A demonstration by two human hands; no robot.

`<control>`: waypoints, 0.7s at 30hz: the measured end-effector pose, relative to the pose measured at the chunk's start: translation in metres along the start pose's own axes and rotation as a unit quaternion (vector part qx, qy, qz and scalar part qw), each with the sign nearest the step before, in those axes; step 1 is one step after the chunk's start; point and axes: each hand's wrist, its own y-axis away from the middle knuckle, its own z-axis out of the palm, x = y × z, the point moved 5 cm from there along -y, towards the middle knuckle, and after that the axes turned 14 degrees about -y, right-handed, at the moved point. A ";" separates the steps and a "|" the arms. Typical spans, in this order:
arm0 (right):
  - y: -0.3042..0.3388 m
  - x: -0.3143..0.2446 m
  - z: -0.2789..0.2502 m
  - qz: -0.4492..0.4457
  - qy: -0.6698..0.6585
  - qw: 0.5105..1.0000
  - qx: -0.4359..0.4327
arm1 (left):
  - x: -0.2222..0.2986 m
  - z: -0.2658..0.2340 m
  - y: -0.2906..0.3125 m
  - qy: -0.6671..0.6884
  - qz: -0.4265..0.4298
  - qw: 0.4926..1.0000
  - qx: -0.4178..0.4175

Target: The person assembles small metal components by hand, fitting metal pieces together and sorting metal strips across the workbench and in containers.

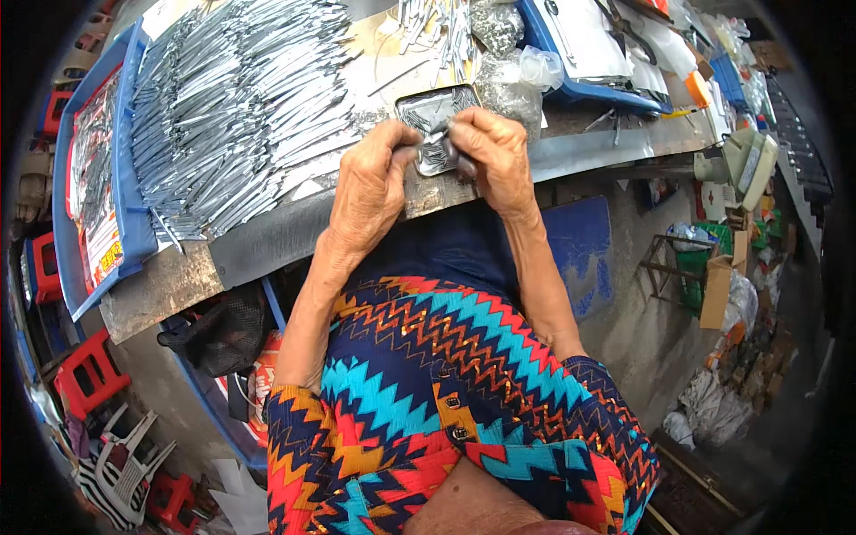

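Note:
Both hands work close together over a small metal tray at the near edge of the workbench. Thin, dark, pin-like metal pieces lie in the tray. My left hand is closed in a pinch at the tray's left side; what its fingertips hold is too small to make out. My right hand is pinched too, over the tray's right side, its fingertips dark with grime. A small shiny bit of metal shows between the two hands, but I cannot tell which one grips it.
Rows of slim silvery metal strips cover the bench's left. Beside them stands a blue bin holding more pieces. Loose strips lie behind the tray. At the right are a clear plastic cup and a blue tray with tools.

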 end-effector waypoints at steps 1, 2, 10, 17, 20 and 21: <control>-0.004 -0.001 -0.002 -0.004 -0.004 1.000 0.019 | 0.001 -0.005 -0.004 -0.053 0.038 0.997 0.034; -0.011 -0.005 -0.007 -0.077 0.134 0.988 0.025 | 0.001 -0.009 -0.008 -0.106 0.077 0.989 0.068; -0.029 0.001 0.009 -0.228 0.493 0.836 -0.080 | -0.038 -0.040 -0.039 -0.384 0.047 0.915 0.113; -0.037 0.010 0.011 -0.269 0.560 0.778 -0.095 | -0.055 -0.034 -0.043 -0.504 0.026 0.859 0.088; -0.040 0.008 0.017 -0.225 0.607 0.754 -0.113 | -0.057 -0.033 -0.041 -0.517 0.022 0.851 0.091; -0.039 0.007 0.020 -0.245 0.625 0.728 -0.140 | -0.055 -0.032 -0.043 -0.517 0.024 0.851 0.091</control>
